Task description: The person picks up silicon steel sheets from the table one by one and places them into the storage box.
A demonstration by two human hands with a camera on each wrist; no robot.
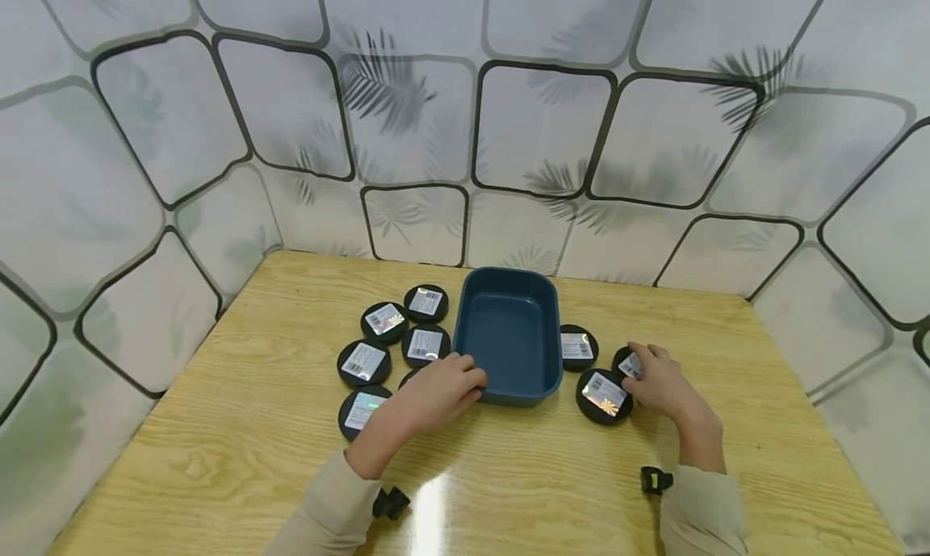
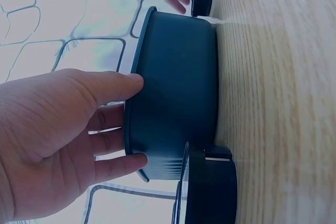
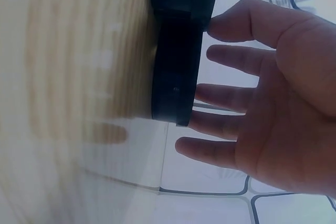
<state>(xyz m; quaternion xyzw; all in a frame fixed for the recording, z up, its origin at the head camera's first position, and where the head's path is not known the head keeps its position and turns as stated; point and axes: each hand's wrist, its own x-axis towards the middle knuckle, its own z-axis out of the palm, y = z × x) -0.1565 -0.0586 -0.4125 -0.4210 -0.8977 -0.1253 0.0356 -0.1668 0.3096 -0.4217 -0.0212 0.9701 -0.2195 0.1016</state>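
Note:
A dark blue rectangular bin (image 1: 519, 399) stands on the wooden table with nothing in it. My left hand (image 1: 439, 390) grips the rim at its near left corner; the left wrist view has the thumb on the outside of the bin wall (image 2: 176, 77) and the fingers over the rim. To the right of the bin, my right hand (image 1: 659, 382) is over a small black round container (image 1: 630, 365) with a white label, hiding part of it. In the right wrist view its fingers are extended, with the tips close at the container's top edge (image 3: 176, 77).
Several similar black containers (image 1: 365, 361) with labels lie left of the bin, one partly behind my left hand. Two more, one against the bin's right side (image 1: 579, 347) and one nearer me (image 1: 605, 396), lie at the right. A patterned wall (image 1: 538, 128) bounds the table's back.

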